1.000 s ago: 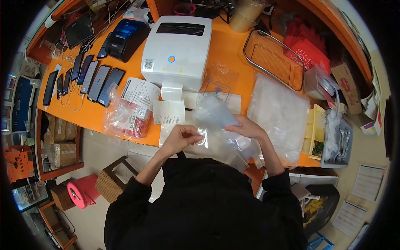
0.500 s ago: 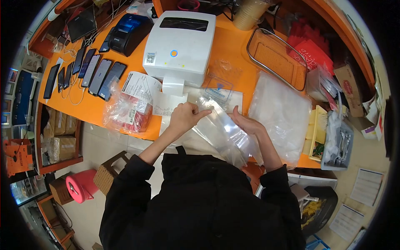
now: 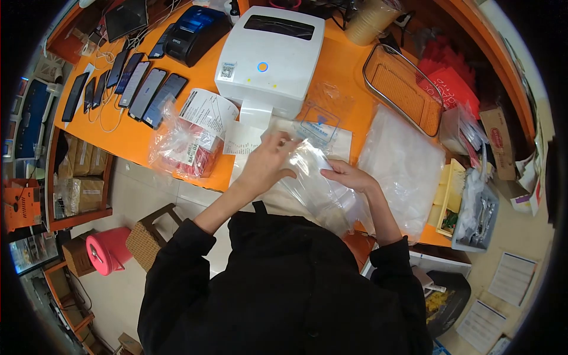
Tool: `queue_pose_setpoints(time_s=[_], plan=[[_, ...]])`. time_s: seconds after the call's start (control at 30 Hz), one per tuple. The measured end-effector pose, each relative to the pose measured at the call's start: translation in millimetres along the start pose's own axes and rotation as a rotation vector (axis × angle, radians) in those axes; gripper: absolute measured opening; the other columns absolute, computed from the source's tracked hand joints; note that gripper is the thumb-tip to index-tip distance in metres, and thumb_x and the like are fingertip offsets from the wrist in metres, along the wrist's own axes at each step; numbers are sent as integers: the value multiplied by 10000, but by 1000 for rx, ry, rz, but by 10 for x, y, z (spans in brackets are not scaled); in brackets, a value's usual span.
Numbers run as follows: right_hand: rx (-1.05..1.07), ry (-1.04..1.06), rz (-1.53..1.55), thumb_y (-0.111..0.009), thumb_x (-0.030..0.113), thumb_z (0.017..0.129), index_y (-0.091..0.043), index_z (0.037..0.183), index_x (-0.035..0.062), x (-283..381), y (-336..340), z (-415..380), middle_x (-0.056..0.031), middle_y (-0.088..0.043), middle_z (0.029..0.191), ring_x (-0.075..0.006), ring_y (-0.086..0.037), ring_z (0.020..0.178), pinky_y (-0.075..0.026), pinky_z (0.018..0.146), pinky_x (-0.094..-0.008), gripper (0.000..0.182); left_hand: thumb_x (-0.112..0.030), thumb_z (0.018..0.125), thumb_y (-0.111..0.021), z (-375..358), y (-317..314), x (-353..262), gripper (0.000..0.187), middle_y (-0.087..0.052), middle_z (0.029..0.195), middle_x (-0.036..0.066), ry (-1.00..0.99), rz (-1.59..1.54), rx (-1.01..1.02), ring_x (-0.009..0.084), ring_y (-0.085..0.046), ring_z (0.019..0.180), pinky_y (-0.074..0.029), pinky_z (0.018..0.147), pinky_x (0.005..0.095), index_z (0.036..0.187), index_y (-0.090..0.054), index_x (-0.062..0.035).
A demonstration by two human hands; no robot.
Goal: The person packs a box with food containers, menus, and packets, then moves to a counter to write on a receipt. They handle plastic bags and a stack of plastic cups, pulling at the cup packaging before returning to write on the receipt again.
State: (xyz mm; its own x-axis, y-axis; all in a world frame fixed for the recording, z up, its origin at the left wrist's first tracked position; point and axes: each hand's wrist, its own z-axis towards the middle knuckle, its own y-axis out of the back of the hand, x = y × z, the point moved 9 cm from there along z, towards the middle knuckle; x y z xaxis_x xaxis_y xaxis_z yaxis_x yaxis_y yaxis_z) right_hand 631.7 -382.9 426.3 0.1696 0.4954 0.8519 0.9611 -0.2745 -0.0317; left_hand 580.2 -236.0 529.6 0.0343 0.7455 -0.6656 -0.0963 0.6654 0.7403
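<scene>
A clear, shiny plastic bag (image 3: 322,192) hangs slantwise between my hands, in front of the label printer. My left hand (image 3: 265,163) is at its upper left edge, fingers bent and thumb held apart from them. My right hand (image 3: 352,177) grips the bag's right side between thumb and fingers. Beneath lie pale sheets or flat bags (image 3: 284,192), partly hidden by my hands and the bag. A see-through bag with blue print (image 3: 319,125) lies just beyond. To the right of my right hand rests a stack of clear bags (image 3: 397,171).
A white label printer (image 3: 269,59) stands ahead. Left are a tied bag with red contents (image 3: 189,151), a receipt (image 3: 208,111), several phones (image 3: 146,94) and a black receipt printer (image 3: 195,35). Right are a wire basket (image 3: 402,89), a yellow tray (image 3: 448,198) and a grey bin (image 3: 478,216).
My left hand's fingers have loosened and spread from the thumb. My right hand has changed from outstretched fingers to gripping the bag's side. The whole view has shifted slightly.
</scene>
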Motion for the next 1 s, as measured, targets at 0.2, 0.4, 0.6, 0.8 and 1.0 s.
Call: queue_pose_setpoints(time_s=[0.2,0.4,0.6,0.8,1.0], plan=[[24,75,-5,-481,230,917,-459,1216,12,186,-77,-5,-7,-532,1072,-70,-441,973,-368,842,-226,370,-215,653,-659,-160,-573,-474,309,-524,1090,43,-684,215,143,197,-465,1068,-345,918,347,948,-639,-124],[20,96,34,-481,201,915,-447,1230,13,45,-41,38,-7,-529,1088,-78,-451,982,-368,854,-231,368,-267,662,-667,-157,-533,-516,333,-521,1068,36,-709,107,173,202,-473,1049,-348,928,361,962,-635,-126],[52,58,42,-475,173,916,-407,1275,24,76,-67,43,-8,-505,1137,-70,-434,1019,-347,884,-220,395,-235,695,-663,-254,-620,-540,265,-501,1084,38,-808,235,13,211,-465,1038,-340,941,384,929,-637,-113],[13,-3,-48,-443,308,930,-479,1203,29,24,-15,22,-23,-531,1062,-91,-440,981,-344,865,-225,392,-255,676,-675,112,-497,-465,136,-601,848,4,-486,-46,264,190,-561,882,-395,852,368,677,-648,-121],[-285,-207,144,-494,415,883,-458,1217,26,-123,167,-102,-42,-500,1089,-122,-425,1016,-334,885,-244,514,-263,678,-692,375,-484,-351,177,-617,759,38,-240,-72,422,256,-590,762,-436,743,363,679,-651,-91]])
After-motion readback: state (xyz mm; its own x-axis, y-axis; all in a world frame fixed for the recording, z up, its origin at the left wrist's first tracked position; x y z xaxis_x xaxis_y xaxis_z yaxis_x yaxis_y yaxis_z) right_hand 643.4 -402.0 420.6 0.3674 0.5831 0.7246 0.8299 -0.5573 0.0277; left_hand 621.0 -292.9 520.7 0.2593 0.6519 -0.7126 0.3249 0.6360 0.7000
